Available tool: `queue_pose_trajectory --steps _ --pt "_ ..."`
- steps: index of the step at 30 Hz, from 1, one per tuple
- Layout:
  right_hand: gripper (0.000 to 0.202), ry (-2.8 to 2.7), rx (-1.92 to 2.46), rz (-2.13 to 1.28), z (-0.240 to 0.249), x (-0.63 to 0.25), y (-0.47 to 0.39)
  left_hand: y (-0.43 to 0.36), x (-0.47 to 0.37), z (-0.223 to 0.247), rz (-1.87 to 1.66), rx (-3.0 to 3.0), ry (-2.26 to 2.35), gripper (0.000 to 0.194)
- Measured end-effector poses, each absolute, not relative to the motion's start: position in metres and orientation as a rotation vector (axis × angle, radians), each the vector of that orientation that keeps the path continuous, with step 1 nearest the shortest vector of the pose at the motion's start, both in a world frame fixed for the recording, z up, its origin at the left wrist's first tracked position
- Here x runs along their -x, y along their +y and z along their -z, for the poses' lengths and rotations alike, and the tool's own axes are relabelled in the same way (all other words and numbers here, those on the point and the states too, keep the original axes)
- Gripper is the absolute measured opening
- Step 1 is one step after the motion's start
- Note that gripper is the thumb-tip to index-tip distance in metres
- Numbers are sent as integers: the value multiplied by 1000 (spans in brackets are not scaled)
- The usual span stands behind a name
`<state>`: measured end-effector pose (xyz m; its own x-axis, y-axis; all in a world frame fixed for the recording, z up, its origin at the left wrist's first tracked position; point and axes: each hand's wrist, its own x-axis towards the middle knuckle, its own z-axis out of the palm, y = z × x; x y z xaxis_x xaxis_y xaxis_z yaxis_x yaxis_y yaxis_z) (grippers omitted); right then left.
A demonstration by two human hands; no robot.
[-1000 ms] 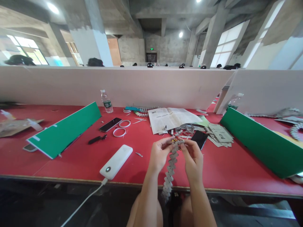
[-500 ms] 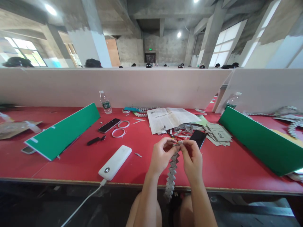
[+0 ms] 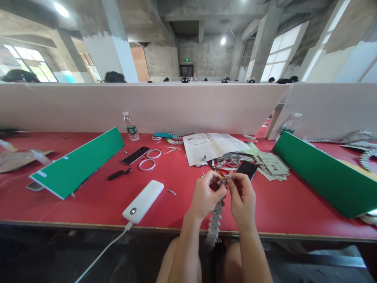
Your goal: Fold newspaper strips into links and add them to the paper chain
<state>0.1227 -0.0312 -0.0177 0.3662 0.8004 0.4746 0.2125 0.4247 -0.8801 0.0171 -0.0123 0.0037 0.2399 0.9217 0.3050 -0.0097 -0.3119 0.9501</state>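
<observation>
A zigzag chain of folded paper hangs from between my hands, over the table's front edge and down towards my knees. My left hand is closed on the chain's upper end. Close beside it, my right hand pinches a small folded paper strip against that end. Fingers hide part of the join. Just beyond my hands lie pliers with red and yellow handles, partly covered, and a dark phone.
On the red table are a white power bank with a cable, another phone, white tape rings, a newspaper and printed paper pieces. Green boards flank the space. A bottle stands near the pale partition.
Both hands have shifted slightly right, with the top of the chain. My left hand has turned a little, its thumb now further over the chain's end. The table items stay put.
</observation>
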Motion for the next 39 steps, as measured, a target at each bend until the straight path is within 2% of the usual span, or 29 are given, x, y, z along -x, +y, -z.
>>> queue_pose_trajectory --steps 23,32,39 --pt "9 -1090 1160 -394 19 -117 -34 -13 -15 -8 -1210 -1278 820 13" --pt "12 -990 1156 -539 19 -115 -34 -7 -16 -3 -1147 -1268 857 18" --pt "8 -1089 1207 -455 19 -123 -33 -8 -15 -3 -1106 -1302 893 13"
